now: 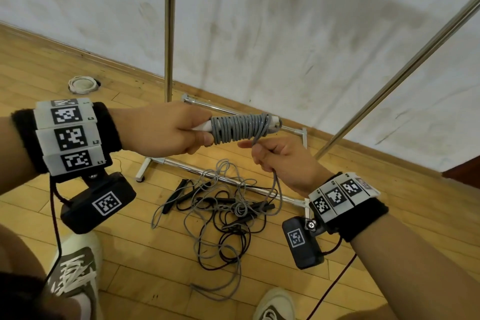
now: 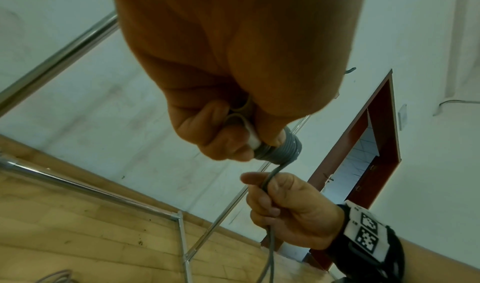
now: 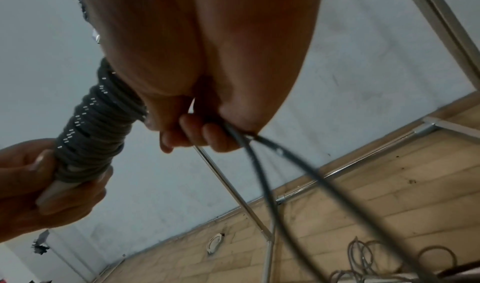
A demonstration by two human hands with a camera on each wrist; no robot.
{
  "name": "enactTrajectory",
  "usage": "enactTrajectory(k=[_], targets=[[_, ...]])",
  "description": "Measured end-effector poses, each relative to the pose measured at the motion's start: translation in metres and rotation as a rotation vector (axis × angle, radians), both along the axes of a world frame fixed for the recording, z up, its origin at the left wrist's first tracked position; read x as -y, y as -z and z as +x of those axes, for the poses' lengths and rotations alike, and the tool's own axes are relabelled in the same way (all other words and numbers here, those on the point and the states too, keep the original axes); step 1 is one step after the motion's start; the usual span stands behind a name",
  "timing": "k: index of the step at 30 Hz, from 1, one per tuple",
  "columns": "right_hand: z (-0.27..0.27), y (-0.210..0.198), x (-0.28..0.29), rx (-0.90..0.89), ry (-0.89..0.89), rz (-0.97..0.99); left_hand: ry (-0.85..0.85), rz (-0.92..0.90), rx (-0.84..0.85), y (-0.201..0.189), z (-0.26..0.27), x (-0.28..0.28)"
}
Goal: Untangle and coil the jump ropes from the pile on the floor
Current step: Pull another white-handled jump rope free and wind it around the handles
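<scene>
Grey rope [image 1: 240, 128]: smooth plastic-looking sheath, slight sheen; small bright glints along the wound turns in the right wrist view. White handles [image 1: 204, 126] under the turns: smooth plastic, semi-matt. Pile on floor [image 1: 220, 210]: grey cords of the same finish mixed with thinner black cords, glossy; black handles look matt. Floor [image 1: 135, 262]: light wood planks, low satin finish, dark specks and scuffs. Rack [image 1: 170, 28]: polished metal tubing, mirror-bright. Wall [image 1: 298, 21]: matt white paint, stained and streaked. Wristbands [image 1: 109, 127]: black terry-like cloth, fuzzy; marker blocks on them matt white. Shoes [image 1: 75, 270]: cloth upper, woven white laces.
</scene>
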State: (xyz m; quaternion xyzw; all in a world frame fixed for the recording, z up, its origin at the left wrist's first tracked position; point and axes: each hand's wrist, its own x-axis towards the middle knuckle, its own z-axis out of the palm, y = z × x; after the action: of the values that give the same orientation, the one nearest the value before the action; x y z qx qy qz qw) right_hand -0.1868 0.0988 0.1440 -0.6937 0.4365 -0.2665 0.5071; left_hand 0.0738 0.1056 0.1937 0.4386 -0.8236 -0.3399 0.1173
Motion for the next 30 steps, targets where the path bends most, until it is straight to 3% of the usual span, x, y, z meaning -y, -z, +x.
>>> enactTrajectory(k=[3, 7, 9, 13, 18, 24, 30], targets=[[-0.008, -0.001, 0.005, -0.139, -0.061, -0.077, 0.047, 0.052, 0.007, 0.001, 0.0, -0.001], [-0.017, 0.003, 0.011, -0.252, -0.008, -0.118, 0.083, 0.141, 0.01, 0.003, -0.001, -0.004], [-0.022, 0.004, 0.014, -0.363, 0.005, -0.258, 0.106, 0.157, 0.026, 0.003, -0.001, -0.005], [-0.025, 0.003, 0.021, -0.49, -0.11, -0.347, 0.137, 0.164, 0.113, 0.007, -0.004, -0.006], [-0.026, 0.002, 0.019, -0.515, -0.121, -0.333, 0.227, 0.171, 0.241, 0.016, -0.012, -0.012], [-0.03, -0.005, 0.024, -0.671, 0.102, -0.333, 0.223, 0.138, 0.388, 0.021, -0.016, -0.01], [-0.009, -0.017, 0.016, -0.552, 0.158, -0.365, 0.154, 0.069, 0.479, 0.028, -0.021, -0.003]])
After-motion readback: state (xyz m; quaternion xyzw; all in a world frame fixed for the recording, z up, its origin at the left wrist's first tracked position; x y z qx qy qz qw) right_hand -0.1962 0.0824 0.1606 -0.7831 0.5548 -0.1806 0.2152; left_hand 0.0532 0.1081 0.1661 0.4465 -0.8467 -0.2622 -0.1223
